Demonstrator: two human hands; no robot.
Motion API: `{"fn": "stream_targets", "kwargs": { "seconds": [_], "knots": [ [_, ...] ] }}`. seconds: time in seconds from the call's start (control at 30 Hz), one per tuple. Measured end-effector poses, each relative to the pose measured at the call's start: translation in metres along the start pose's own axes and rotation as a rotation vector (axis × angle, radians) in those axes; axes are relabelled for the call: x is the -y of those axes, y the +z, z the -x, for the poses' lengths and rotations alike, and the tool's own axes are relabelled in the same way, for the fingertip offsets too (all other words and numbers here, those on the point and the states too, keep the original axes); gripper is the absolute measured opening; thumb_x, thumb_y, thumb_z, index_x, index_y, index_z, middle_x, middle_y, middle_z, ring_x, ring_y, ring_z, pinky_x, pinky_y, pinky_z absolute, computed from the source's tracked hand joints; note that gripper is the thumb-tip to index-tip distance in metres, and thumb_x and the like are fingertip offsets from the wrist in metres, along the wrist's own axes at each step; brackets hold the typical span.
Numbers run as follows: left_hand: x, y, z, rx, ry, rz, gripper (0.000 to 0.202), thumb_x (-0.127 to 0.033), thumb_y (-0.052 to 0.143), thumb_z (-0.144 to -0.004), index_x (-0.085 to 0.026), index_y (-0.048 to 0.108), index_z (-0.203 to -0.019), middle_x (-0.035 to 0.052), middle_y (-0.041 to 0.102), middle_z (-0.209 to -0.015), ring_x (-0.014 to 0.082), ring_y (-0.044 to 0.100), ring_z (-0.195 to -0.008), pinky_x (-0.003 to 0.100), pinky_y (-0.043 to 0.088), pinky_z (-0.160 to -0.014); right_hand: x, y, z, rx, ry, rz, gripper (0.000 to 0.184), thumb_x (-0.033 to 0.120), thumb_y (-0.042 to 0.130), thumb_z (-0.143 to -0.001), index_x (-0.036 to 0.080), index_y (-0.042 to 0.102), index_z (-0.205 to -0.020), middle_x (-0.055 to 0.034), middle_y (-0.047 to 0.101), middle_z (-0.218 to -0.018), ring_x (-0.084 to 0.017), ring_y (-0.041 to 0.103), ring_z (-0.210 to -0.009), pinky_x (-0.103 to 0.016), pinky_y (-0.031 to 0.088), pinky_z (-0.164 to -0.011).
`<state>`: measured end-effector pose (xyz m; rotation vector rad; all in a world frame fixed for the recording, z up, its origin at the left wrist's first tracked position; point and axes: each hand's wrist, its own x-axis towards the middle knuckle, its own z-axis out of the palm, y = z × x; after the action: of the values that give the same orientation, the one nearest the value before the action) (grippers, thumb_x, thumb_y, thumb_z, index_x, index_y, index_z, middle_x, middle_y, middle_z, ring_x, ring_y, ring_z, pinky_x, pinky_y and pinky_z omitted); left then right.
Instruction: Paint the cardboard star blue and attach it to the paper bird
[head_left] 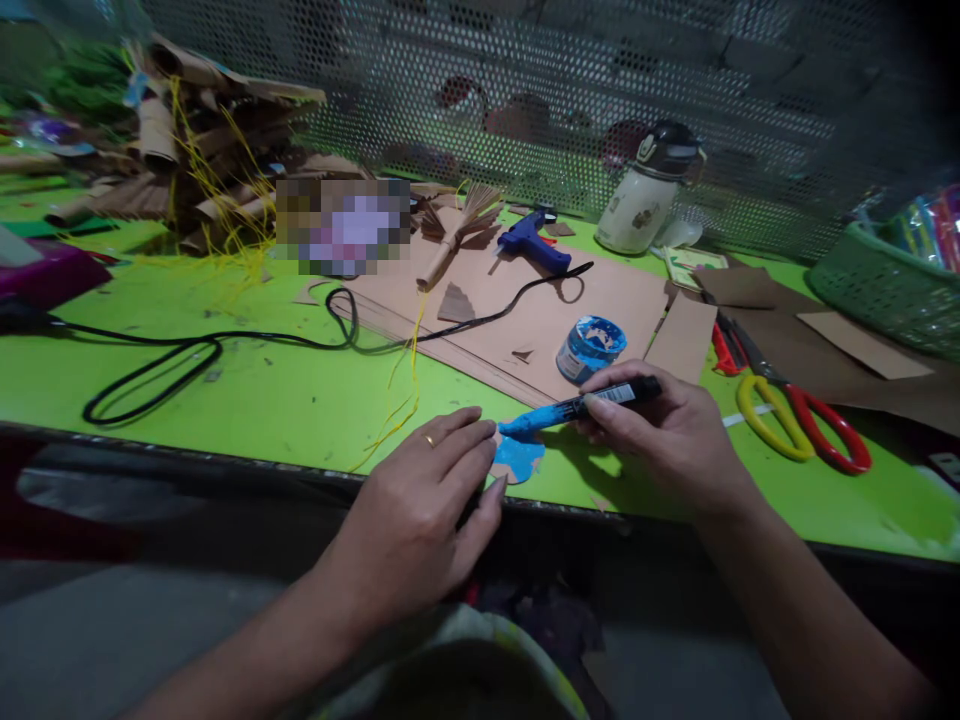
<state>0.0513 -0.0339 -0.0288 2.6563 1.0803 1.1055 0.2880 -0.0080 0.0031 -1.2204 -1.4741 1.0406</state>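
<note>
A small cardboard piece (519, 458), largely coated in blue paint with brown patches along its edge, lies at the front of the green table. My left hand (431, 490), with a ring on one finger, rests beside it; the fingers are stretched out and the fingertips touch its left edge. In my right hand (667, 435) is a black marker (619, 392) whose front end is thick with blue paint. Its tip meets the piece's upper part. Just behind this hand stands an uncapped jar of blue paint (591, 350), on a stack of brown cardboard sheets (495, 340).
A blue glue gun (536, 243) lies on the sheets, near a rolled paper fan (454, 240). Its black cable (277, 338) loops left. Scissors (802, 410) lie right, a bottle (645, 195) and green basket (885, 285) farther back. Paper rolls (157, 130) pile up at left.
</note>
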Motion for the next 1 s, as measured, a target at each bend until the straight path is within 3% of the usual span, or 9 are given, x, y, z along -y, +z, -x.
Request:
{"fn": "stream_targets", "kwargs": {
  "seconds": [0.23,0.5,1.0],
  "knots": [
    [-0.0002,-0.0006,0.0011,-0.004,-0.008,-0.004,0.025,-0.013,0.064,-0.086,-0.007,0.069,-0.110,0.0154,0.073,-0.115,0.0290,0.063,-0.118,0.045,0.054,-0.103,-0.0040,-0.0025,0.0024,-0.045,-0.002,-0.034,0.008,0.025,0.077,-0.081,0.023,0.070,-0.085,0.0023,0.067,-0.062,-0.011,0.063,-0.053,-0.020,0.053,-0.051],
    [0.0009,0.0004,0.0009,-0.006,-0.001,-0.012,0.025,-0.014,0.063,-0.087,-0.008,0.068,-0.111,0.0153,0.073,-0.115,0.0295,0.063,-0.118,0.046,0.055,-0.102,-0.0046,0.0006,0.0015,-0.021,0.003,-0.029,0.014,0.030,0.078,-0.081,0.023,0.071,-0.091,-0.0010,0.072,-0.071,-0.014,0.069,-0.064,-0.024,0.057,-0.061],
    [0.0010,0.0004,0.0031,-0.014,0.005,-0.027,0.028,-0.012,0.064,-0.086,-0.006,0.067,-0.113,0.0182,0.069,-0.119,0.0291,0.063,-0.118,0.045,0.053,-0.104,-0.0003,0.0004,0.0025,-0.048,-0.021,0.010,0.013,0.031,0.078,-0.080,0.022,0.071,-0.085,0.0002,0.069,-0.063,-0.014,0.065,-0.055,-0.024,0.055,-0.053]
  ]
}}
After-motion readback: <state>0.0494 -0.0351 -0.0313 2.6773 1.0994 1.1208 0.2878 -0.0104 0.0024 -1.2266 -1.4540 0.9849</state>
